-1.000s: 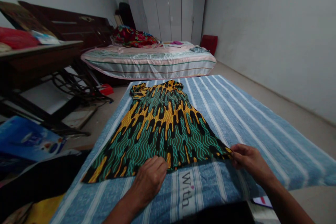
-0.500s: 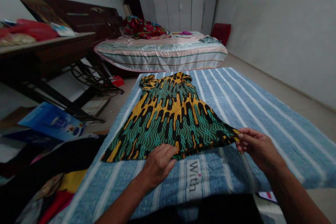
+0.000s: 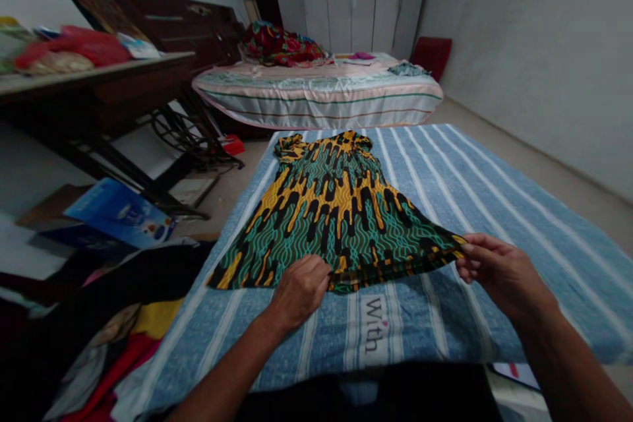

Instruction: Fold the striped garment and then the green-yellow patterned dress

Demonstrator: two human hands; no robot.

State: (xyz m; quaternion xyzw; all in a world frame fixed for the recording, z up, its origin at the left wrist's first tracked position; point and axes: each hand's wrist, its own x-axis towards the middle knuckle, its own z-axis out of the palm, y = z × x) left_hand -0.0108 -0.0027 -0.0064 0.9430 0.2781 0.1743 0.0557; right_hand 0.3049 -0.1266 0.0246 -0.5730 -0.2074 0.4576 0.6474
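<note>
A dress with a green, yellow and black pattern lies spread on a blue-and-white striped cloth, its short sleeves at the far end and its hem toward me. My left hand is closed on the middle of the hem, where the two layers show slightly apart. Between thumb and fingers, my right hand pinches the hem's right corner and holds it a little raised. The fingertips of the left hand are partly hidden.
Beyond stands a bed with a red floral blanket. At left are a sewing machine table, a blue box and a heap of clothes. A wall runs along the right.
The left hand has closed more tightly on the hem, and the hem's edge there is lifted a little. My right hand keeps its pinch on the corner. The view has shifted slightly.
</note>
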